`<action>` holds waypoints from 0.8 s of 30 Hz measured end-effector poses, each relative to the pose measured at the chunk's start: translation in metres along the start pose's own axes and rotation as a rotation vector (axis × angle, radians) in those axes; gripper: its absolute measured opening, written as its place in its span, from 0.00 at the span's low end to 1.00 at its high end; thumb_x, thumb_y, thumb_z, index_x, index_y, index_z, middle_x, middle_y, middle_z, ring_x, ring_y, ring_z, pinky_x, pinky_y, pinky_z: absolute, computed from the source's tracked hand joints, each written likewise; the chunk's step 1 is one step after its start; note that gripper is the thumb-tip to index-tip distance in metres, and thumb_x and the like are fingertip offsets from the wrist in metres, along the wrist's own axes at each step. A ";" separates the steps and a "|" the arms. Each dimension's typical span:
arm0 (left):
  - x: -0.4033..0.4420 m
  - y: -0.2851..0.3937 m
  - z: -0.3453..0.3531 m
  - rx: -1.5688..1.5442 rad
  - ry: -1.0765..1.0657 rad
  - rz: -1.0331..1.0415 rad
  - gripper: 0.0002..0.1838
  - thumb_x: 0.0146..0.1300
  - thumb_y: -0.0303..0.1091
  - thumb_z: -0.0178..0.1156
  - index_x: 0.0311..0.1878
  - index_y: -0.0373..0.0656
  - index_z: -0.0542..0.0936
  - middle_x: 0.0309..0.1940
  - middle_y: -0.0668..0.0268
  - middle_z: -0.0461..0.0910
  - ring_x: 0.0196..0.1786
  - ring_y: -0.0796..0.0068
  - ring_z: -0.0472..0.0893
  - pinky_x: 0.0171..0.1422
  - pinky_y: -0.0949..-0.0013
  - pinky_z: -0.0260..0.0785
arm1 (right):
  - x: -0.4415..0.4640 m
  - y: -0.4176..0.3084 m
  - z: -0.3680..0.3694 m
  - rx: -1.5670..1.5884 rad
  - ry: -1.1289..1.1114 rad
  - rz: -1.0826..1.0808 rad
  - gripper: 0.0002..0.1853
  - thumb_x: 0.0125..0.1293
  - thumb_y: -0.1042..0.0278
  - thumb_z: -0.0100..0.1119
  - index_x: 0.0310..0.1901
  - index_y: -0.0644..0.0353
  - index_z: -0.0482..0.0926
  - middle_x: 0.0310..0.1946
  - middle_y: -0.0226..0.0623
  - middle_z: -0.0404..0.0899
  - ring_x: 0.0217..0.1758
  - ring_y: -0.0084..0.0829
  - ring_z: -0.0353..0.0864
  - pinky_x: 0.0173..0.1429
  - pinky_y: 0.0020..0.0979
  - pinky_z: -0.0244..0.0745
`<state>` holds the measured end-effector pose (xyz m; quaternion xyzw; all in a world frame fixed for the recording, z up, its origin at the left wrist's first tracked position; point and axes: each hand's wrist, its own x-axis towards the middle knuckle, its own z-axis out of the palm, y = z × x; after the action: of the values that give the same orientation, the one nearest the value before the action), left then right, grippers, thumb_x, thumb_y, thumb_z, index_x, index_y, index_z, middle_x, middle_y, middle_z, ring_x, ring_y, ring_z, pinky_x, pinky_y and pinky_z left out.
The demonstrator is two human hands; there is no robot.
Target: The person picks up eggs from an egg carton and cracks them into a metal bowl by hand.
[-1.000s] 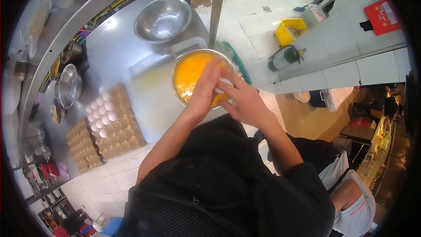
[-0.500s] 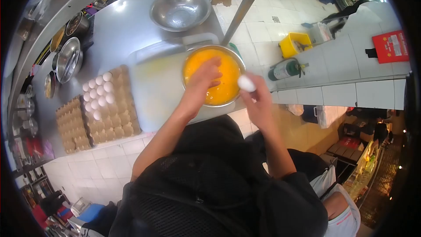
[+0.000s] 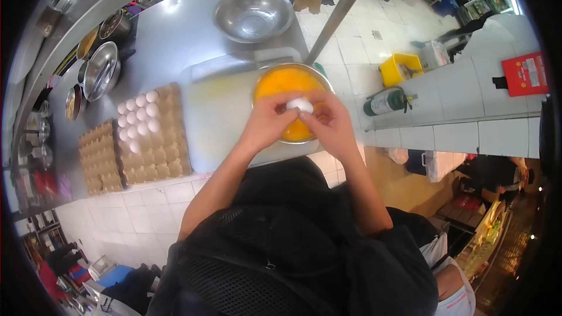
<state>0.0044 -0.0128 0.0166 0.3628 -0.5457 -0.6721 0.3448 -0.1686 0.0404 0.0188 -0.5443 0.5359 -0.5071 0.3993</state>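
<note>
Over a metal bowl (image 3: 259, 86) of yellow-orange liquid egg (image 3: 284, 79), both hands meet around one white egg (image 3: 301, 105). My left hand (image 3: 270, 118) grips the egg from the left and my right hand (image 3: 332, 122) from the right, thumbs together on its near side. Whether the shell is cracked is too small to tell. Beside the bowl lies a pale cutting board (image 3: 216, 117). Several white eggs (image 3: 141, 116) sit in a brown cardboard tray (image 3: 170, 134), and another cardboard tray (image 3: 100, 161) stands left of it with no eggs visible.
An empty steel bowl (image 3: 253, 16) stands at the table's far side, near a metal post (image 3: 339, 14). Pots and a steel bowl (image 3: 101, 73) line the left. A yellow bin (image 3: 401, 69) and a green cylinder (image 3: 386, 102) are at the right. A person's leg (image 3: 449, 281) shows lower right.
My right hand has brought the egg from the bowl's right rim to above its middle. My left hand has closed on the egg too, after hovering open over the liquid.
</note>
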 end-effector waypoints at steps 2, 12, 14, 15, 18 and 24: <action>-0.003 0.004 0.000 0.029 0.023 -0.015 0.22 0.66 0.25 0.62 0.63 0.36 0.82 0.48 0.64 0.86 0.46 0.81 0.82 0.55 0.74 0.75 | -0.001 -0.001 0.004 -0.009 -0.001 -0.007 0.17 0.63 0.77 0.69 0.55 0.62 0.82 0.43 0.36 0.82 0.38 0.22 0.81 0.38 0.21 0.80; -0.004 0.021 -0.009 0.284 0.013 -0.108 0.24 0.65 0.23 0.59 0.65 0.40 0.83 0.40 0.69 0.86 0.40 0.84 0.81 0.49 0.77 0.75 | 0.005 0.006 0.003 -0.017 0.051 0.007 0.18 0.60 0.84 0.63 0.53 0.63 0.85 0.50 0.39 0.84 0.49 0.27 0.86 0.51 0.27 0.86; -0.003 0.020 -0.017 0.307 -0.013 -0.075 0.24 0.65 0.22 0.59 0.65 0.42 0.83 0.39 0.69 0.86 0.39 0.84 0.80 0.48 0.76 0.75 | 0.009 0.003 -0.001 -0.042 0.025 -0.037 0.19 0.60 0.85 0.62 0.53 0.62 0.85 0.52 0.41 0.84 0.50 0.30 0.86 0.53 0.28 0.85; -0.002 0.019 -0.020 0.325 -0.043 -0.042 0.25 0.65 0.21 0.59 0.65 0.44 0.83 0.39 0.69 0.85 0.38 0.84 0.80 0.47 0.76 0.74 | 0.010 0.000 -0.002 -0.073 0.001 -0.079 0.20 0.59 0.85 0.60 0.54 0.62 0.85 0.54 0.42 0.84 0.52 0.33 0.87 0.54 0.29 0.84; 0.004 0.018 -0.024 0.406 -0.044 0.324 0.28 0.64 0.19 0.60 0.68 0.46 0.80 0.42 0.66 0.85 0.37 0.81 0.79 0.47 0.75 0.74 | 0.013 -0.016 -0.006 -0.249 -0.027 -0.222 0.22 0.59 0.86 0.58 0.56 0.60 0.84 0.57 0.44 0.81 0.56 0.41 0.85 0.57 0.32 0.83; 0.002 0.031 -0.017 0.376 -0.108 0.184 0.42 0.64 0.22 0.65 0.81 0.51 0.62 0.56 0.58 0.85 0.46 0.75 0.83 0.55 0.68 0.77 | 0.010 -0.004 0.007 -0.445 -0.098 -0.480 0.23 0.63 0.85 0.60 0.60 0.59 0.81 0.63 0.46 0.77 0.61 0.41 0.81 0.58 0.32 0.81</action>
<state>0.0202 -0.0282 0.0443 0.3328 -0.7098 -0.5429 0.3012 -0.1615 0.0299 0.0230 -0.7528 0.4699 -0.4304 0.1650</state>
